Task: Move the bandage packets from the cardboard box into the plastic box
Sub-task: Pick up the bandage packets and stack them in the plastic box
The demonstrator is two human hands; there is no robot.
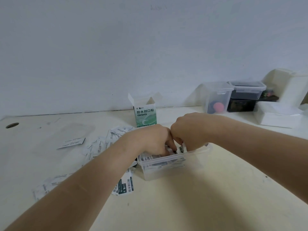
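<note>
A clear plastic box [168,165] stands on the table in front of me with several white bandage packets inside. Both hands reach down into it side by side. My left hand [155,140] has its fingers curled down among the packets in the box. My right hand [190,130] is beside it, fingers bent into the box on packets; the fingertips are partly hidden. The green and white cardboard box [145,114] stands upright behind the hands with its top flaps open. Loose packets [100,144] lie scattered on the table to the left.
More packets [124,185] lie under my left forearm. At the back right stand a clear lidded container [216,99], a dark box with a lidded tub [246,90] on it, and white boxes [280,114]. A cable hole [12,125] sits at far left.
</note>
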